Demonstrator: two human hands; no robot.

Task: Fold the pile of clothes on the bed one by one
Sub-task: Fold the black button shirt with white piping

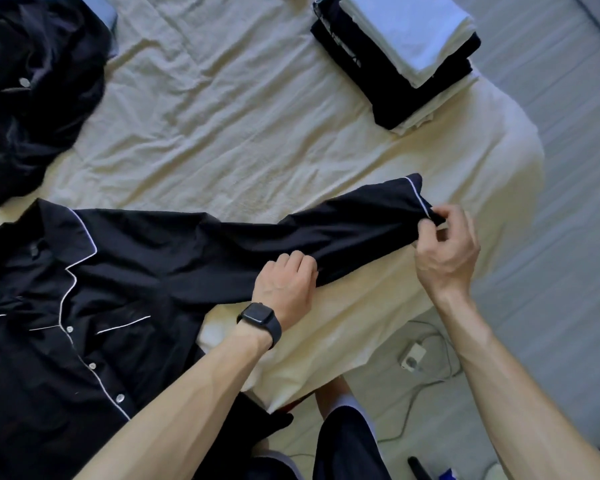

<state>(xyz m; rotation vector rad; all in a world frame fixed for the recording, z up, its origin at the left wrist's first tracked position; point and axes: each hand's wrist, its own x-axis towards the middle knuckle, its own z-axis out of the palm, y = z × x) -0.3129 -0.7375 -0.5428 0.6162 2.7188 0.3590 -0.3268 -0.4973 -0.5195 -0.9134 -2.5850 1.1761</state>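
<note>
The dark shirt [101,271] lies button-side up on the bed [222,116] at eight o'clock, its sleeve [361,223] stretched toward three o'clock. The left hand [284,285] grips the sleeve's middle with curled fingers; the right hand [444,247] pinches the cuff [418,192].

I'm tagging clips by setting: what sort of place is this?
Probably a home bedroom: a bed with a wrinkled cream sheet, a stack of folded clothes on it, a dark pyjama shirt spread out, and a charger on the floor.
</note>
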